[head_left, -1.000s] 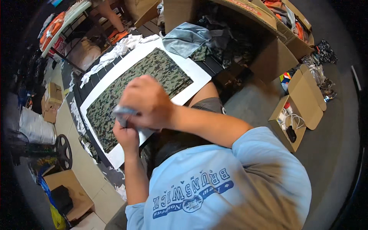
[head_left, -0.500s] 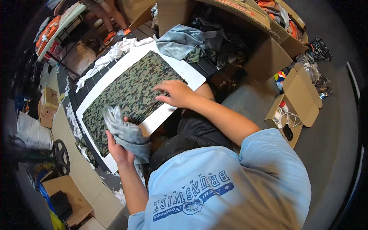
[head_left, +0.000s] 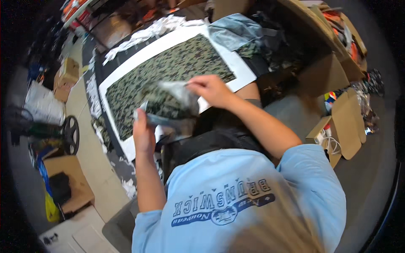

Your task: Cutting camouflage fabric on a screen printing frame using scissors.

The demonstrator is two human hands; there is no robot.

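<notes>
Got camo cloth (head_left: 185,59) flat; looks midway with grey bundle (head_left: 184,98), pinched in right hand (head_left: 212,91); can't tell for left hand (head_left: 144,134).

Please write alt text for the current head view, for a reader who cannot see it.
A person's left hand and right hand hold a motion-blurred grey item, its kind unclear, over a camouflage cloth on a white panel. Beyond lies a crumpled blue-grey cloth, near an open cardboard box.
</notes>
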